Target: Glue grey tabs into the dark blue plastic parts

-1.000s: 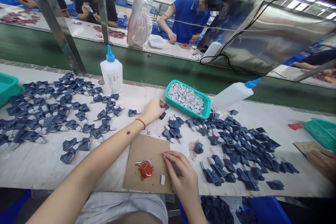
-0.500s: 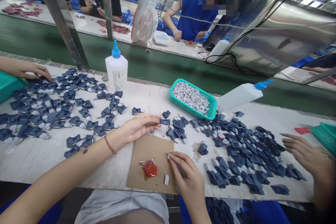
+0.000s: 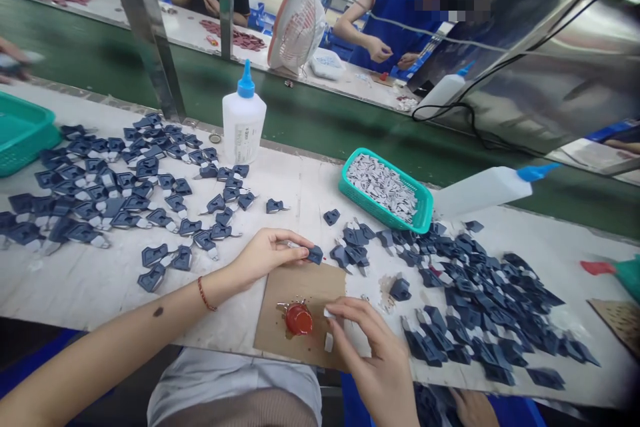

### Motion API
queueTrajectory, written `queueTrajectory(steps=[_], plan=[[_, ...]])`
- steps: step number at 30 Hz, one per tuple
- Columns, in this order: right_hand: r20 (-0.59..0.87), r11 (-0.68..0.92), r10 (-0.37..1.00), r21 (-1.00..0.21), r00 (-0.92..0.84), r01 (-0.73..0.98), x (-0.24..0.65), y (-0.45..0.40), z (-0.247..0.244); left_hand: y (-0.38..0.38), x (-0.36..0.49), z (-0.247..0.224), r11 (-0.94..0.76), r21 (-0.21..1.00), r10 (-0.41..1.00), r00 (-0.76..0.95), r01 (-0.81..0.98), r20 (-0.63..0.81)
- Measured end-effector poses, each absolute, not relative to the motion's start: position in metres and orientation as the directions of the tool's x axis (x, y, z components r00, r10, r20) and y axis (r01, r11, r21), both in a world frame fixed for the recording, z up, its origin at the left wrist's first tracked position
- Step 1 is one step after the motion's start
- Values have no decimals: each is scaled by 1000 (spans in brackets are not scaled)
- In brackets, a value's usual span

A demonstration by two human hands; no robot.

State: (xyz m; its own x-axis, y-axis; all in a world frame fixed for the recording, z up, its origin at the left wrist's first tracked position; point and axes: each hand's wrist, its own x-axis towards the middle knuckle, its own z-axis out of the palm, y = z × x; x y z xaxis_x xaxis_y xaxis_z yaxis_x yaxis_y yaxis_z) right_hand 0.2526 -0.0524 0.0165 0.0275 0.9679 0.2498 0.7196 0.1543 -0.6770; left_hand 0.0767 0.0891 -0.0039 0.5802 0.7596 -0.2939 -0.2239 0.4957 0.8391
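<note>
Cardboard (image 3: 277, 287) is laid on the surface (image 3: 240, 321), bearing a loose white piece (image 3: 329, 343) and a red cup (image 3: 300, 320) amid wet-looking spill (image 3: 289, 335); a second white piece (image 3: 327, 313) is pinched in the right hand (image 3: 375, 347), beside the cup; a blue part (image 3: 315, 254) is gripped in the left hand (image 3: 267, 255) by the cardboard's far edge, the hands apart; the pinched piece could be dropped by too light a hold; smears could be caused if the spill were brushed; beyond, a green basket (image 3: 426, 215) is heaped with pale pieces (image 3: 383, 187).

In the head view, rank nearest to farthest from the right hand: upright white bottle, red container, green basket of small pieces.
1. Red container, left of the right hand
2. Green basket, farther back
3. Upright white bottle, back left
</note>
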Motion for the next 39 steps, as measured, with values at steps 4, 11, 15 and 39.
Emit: queueTrajectory(steps=[4,11,15,39], plan=[[233,213,970,-684,-67,698,236,-55,23,88,76,-7,524,828,739,590,-201,-325],[217,208,973,-665,-82,717,232,-57,20,84,79,-7,499,846,732,615,-189,-294],[176,176,982,-686,-74,706,231,-56,20,81,81,-9,459,868,741,620,-187,-258],[-62,-126,973,-950,223,287,243,-46,16,68,86,-17,125,985,780,625,-122,-21]])
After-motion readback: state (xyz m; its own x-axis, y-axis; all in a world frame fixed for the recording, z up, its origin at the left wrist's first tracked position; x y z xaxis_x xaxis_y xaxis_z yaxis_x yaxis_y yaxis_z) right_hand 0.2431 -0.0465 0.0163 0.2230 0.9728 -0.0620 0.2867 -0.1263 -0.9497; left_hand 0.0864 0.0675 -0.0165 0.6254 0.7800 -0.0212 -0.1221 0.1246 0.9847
